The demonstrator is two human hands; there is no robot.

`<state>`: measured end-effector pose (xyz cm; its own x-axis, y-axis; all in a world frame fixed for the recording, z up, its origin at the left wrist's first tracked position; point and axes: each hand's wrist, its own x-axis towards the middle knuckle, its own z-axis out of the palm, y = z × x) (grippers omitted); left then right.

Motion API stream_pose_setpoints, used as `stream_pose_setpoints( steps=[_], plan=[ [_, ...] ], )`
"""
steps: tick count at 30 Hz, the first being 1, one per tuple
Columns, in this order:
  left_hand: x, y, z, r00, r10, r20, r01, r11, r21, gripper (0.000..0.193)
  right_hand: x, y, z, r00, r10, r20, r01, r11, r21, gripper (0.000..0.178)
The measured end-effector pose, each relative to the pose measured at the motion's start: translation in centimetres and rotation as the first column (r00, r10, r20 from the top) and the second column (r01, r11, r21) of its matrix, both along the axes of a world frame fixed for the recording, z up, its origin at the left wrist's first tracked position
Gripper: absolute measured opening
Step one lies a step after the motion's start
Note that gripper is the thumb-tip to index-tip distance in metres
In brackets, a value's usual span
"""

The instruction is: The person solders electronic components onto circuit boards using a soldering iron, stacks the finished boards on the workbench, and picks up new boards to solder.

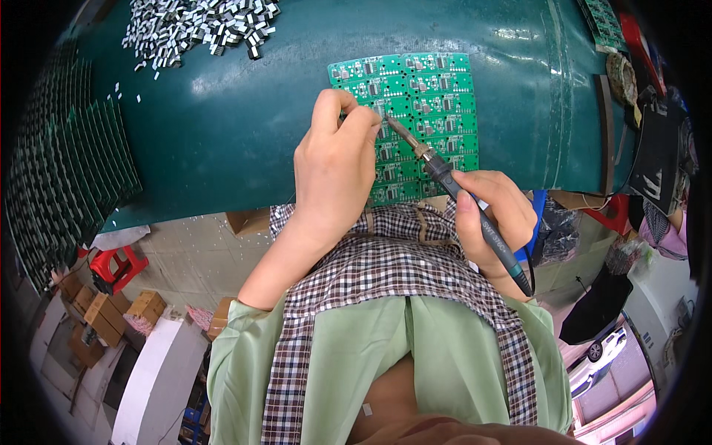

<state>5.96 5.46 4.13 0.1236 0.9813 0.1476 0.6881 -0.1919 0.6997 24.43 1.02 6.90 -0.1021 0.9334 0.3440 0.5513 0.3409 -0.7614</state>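
Observation:
A green circuit board panel [430,96] made of several small boards lies on the dark green table mat [237,111], near its front edge. My right hand [493,219] grips a soldering iron [445,174] like a pen, its metal tip resting on the panel's left part. My left hand [334,167] sits on the panel's left edge with fingers pinched together just beside the iron's tip; what they pinch is too small to make out, possibly solder wire.
A heap of small silver-and-black components [200,26] lies at the table's far left. Rows of more green boards [67,170] stand along the left side. More boards and tools [623,67] sit at the right edge. Cardboard boxes [111,311] and a red stool [115,267] are on the floor.

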Motion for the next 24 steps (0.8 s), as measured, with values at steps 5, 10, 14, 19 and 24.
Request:
stream_pose_setpoints(
  steps=[5,10,14,19,24],
  plan=[
    [-0.4,-0.5,0.7,1.0,-0.005,0.011,0.005,1.0,0.001,0.012,0.7,-0.6,0.1,1.0,-0.023,0.002,0.023,0.999,0.034,0.014],
    [-0.5,-1.1,0.3,0.994,0.005,0.113,0.003,0.997,-0.072,0.013,1.1,-0.8,-0.3,1.0,-0.003,-0.014,0.004,0.999,0.048,0.012],
    [-0.3,-1.1,-0.1,0.995,-0.008,0.099,0.013,0.999,-0.044,0.013,0.8,-0.5,-0.4,1.0,0.009,0.017,-0.01,0.999,0.033,0.013],
    [-0.3,-1.0,-0.2,0.997,-0.043,0.06,0.046,0.997,-0.057,0.012,0.6,-0.7,-0.4,1.0,0.007,0.016,-0.008,1.0,0.018,0.013],
    [-0.2,-1.4,-0.6,0.998,-0.047,0.042,0.045,0.998,0.049,0.011,0.3,-1.6,-0.7,1.0,-0.001,-0.002,0.001,1.0,0.029,0.013]
  ],
)
